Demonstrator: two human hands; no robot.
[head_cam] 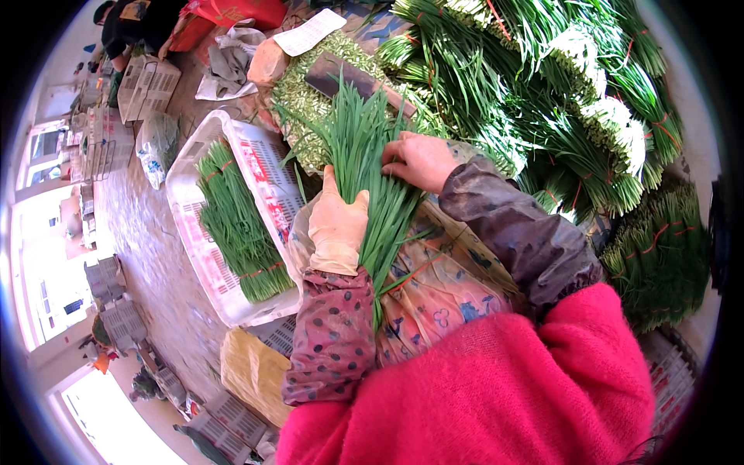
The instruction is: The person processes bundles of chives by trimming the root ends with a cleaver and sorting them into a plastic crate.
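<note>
A loose bunch of long green garlic chives [372,151] lies across my lap on a patterned apron [444,296]. My left hand [339,228], in a pale rubber glove, rests on the near side of the bunch with thumb and forefinger apart; whether its fingers grip stalks is hidden. My right hand [419,161], bare, touches the leaves at the right with bent fingers; its fingertips are partly among them. An orange band [415,273] lies by the lower end of the bunch. Beyond the leaves, a dark flat blade with a wooden handle [395,100] lies on cut stalk pieces [302,87].
At the left stands a white plastic crate [200,261] holding tied chives [241,221]. Banded bundles [465,87] are heaped at the upper right, more [662,256] at the right. A yellow bag [250,366] lies below the crate. A person [136,29] bends over crates at the upper left.
</note>
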